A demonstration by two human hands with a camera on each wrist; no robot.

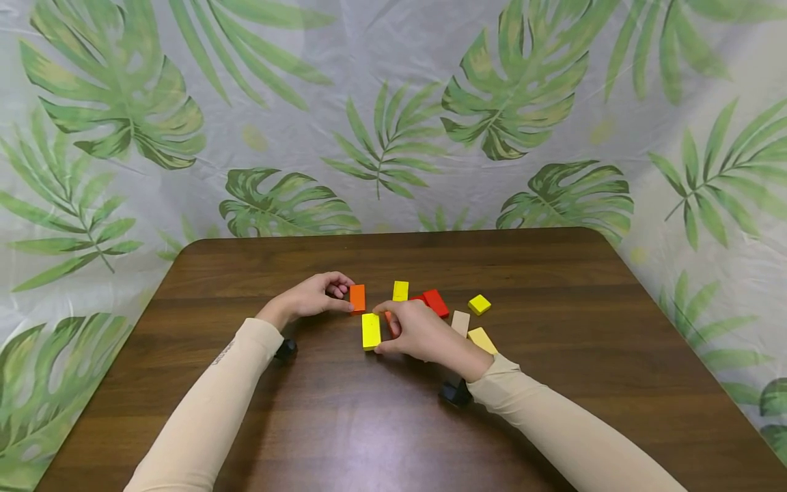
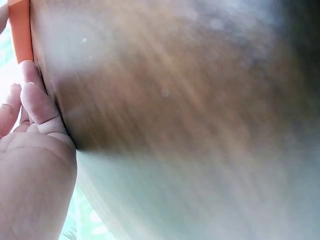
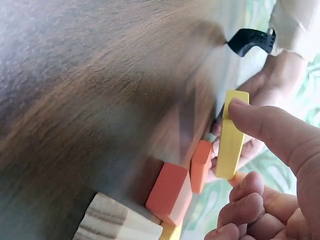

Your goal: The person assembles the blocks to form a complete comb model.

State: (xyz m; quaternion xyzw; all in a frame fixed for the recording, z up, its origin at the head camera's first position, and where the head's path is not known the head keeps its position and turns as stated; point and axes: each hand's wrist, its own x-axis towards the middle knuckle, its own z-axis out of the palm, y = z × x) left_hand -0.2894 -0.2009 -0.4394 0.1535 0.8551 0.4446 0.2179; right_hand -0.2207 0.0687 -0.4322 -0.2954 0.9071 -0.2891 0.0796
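A leaf-patterned cloth is hanging behind a brown wooden table. Two pale sleeves, left and right, are extending over the table from the near side. The left hand is pinching an orange block between thumb and finger; the right hand is gripping a yellow block by its short ends, thumb at the near one, finger at the far one. Whether the yellow block is touching the table cannot be told.

The governing relation is joining these two blocks: the orange block is lying just beside the yellow one, to its left and somewhat farther from the person. Both long axes are running away from the person, nearly parallel, and the hands are flanking the pair, the left hand being nearer the orange block.

Around the right hand, a red block, a pale wooden block and a cream block are lying. A second yellow block is resting beyond it; a second orange block is showing only partly. The smallest, a short yellow block, is lying farther right.
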